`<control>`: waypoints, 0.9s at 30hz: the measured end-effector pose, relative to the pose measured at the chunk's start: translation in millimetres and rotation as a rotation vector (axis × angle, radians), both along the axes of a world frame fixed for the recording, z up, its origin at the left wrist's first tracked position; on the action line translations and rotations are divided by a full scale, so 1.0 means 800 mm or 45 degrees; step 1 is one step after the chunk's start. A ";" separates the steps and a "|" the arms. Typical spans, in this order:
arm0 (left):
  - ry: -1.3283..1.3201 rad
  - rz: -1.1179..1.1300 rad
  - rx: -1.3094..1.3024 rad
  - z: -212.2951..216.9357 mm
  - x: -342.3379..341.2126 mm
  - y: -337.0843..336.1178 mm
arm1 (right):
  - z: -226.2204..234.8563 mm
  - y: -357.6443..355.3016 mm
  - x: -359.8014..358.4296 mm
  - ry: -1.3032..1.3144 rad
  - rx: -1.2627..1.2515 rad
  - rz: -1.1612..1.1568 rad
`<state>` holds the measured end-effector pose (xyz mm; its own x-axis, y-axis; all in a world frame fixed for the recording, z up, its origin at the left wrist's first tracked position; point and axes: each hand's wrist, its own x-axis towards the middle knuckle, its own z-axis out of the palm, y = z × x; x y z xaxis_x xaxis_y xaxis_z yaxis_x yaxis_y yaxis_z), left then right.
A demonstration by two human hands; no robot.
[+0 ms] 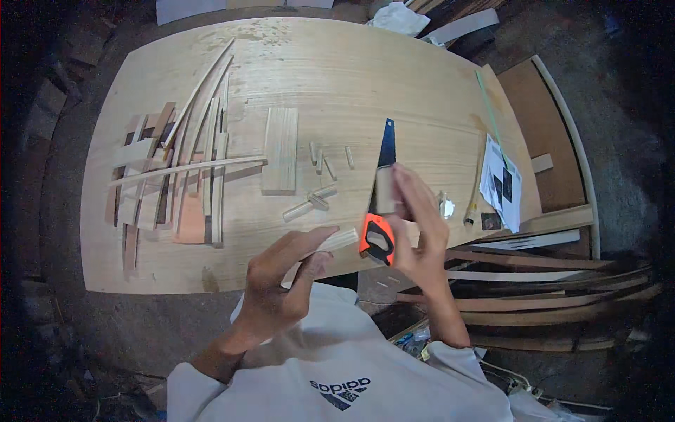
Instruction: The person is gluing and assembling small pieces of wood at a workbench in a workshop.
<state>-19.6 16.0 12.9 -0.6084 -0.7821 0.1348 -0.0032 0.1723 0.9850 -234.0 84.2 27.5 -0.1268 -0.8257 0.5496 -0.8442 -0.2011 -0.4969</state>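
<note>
My left hand is closed, pinching a short pale wood strip between thumb and fingers near the front of the table. To its right, my right hand grips a small pale wood block, slightly blurred. That block overlaps the middle of a hand saw with a dark blade and an orange and black handle. Whether the hand touches the saw, I cannot tell. Several short cut wood pieces are scattered beyond my left hand. A wider wooden board lies flat behind them.
Long thin wood strips are piled across the left of the pale tabletop. Printed papers and a tube-like item lie at the right. Long curved boards are stacked below the table's right side.
</note>
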 end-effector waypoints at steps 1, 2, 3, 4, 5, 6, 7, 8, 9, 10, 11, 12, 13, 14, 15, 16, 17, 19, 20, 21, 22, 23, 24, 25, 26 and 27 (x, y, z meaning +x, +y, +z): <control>0.005 0.037 -0.036 -0.003 -0.002 -0.002 | 0.001 -0.003 -0.003 -0.145 0.000 -0.022; 0.005 0.042 -0.035 -0.004 -0.004 -0.004 | 0.010 0.006 0.009 -0.124 -0.044 0.045; 0.006 0.051 -0.147 0.000 -0.005 -0.003 | 0.018 0.015 0.018 0.009 -0.069 0.172; 0.007 0.061 -0.259 0.003 -0.005 -0.003 | 0.023 0.020 0.023 0.143 -0.093 0.298; 0.009 0.057 -0.258 0.005 -0.006 -0.003 | 0.024 0.021 0.025 0.192 -0.040 0.258; 0.045 0.055 -0.245 0.000 -0.006 -0.004 | 0.013 0.015 0.015 0.179 -0.017 0.137; 0.081 0.068 -0.234 -0.001 -0.005 -0.004 | 0.003 0.003 0.003 0.166 0.002 0.030; 0.059 0.077 -0.217 -0.004 -0.004 -0.003 | -0.002 0.000 0.001 -0.076 0.007 -0.028; 0.061 0.084 -0.221 -0.009 -0.003 -0.008 | -0.003 0.001 0.008 -0.072 -0.059 0.019; 0.044 0.030 -0.167 -0.008 -0.006 -0.007 | 0.006 0.016 0.018 -0.059 -0.123 0.058; 0.027 -0.026 -0.114 -0.006 -0.009 -0.006 | 0.017 0.024 0.027 -0.085 -0.120 0.223; 0.025 -0.031 -0.119 -0.004 -0.009 -0.006 | 0.014 0.025 0.026 0.038 -0.090 0.225; 0.031 -0.079 0.030 0.000 -0.010 -0.006 | 0.009 0.024 0.024 0.162 -0.059 0.225; 0.036 -0.127 0.180 0.002 -0.011 -0.006 | 0.001 0.015 0.014 -0.021 -0.051 0.129; 0.161 -0.139 0.416 -0.019 -0.008 -0.007 | -0.009 0.008 0.005 -0.126 0.008 0.064; 0.161 -0.140 0.415 -0.028 -0.010 -0.009 | -0.014 0.004 -0.003 -0.222 0.066 -0.020; 0.183 -0.170 0.445 -0.035 -0.011 -0.012 | -0.016 0.011 -0.001 -0.261 0.029 -0.008; 0.203 -0.201 0.490 -0.034 -0.018 -0.007 | 0.001 0.023 0.012 -0.257 -0.043 0.226; 0.192 -0.190 0.521 -0.026 -0.020 -0.004 | 0.017 0.025 0.022 -0.154 0.010 0.300; 0.179 -0.181 0.543 -0.023 -0.022 -0.005 | 0.007 0.022 0.015 -0.153 0.091 0.241; 0.170 -0.187 0.548 -0.028 -0.020 -0.005 | -0.005 0.016 0.004 -0.152 0.176 0.182; 0.177 -0.157 0.518 -0.035 -0.018 -0.006 | -0.011 0.011 -0.003 -0.260 0.292 0.072; 0.191 -0.122 0.484 -0.039 -0.020 -0.009 | -0.011 0.011 -0.005 -0.274 0.233 0.081; 0.141 -0.140 0.503 -0.032 -0.020 -0.011 | -0.011 0.012 -0.005 -0.289 0.174 0.092; 0.143 -0.139 0.513 -0.023 -0.021 -0.008 | 0.002 0.020 0.004 -0.328 0.042 0.252; 0.114 -0.154 0.475 -0.013 -0.023 -0.006 | 0.010 0.021 0.010 -0.311 0.074 0.295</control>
<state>-37.8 11.2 2.7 -0.6981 -0.7106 -0.0883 0.0835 -0.2033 0.9755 -226.3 100.7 35.8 -0.0541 -0.8772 0.4770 -0.6338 -0.3390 -0.6952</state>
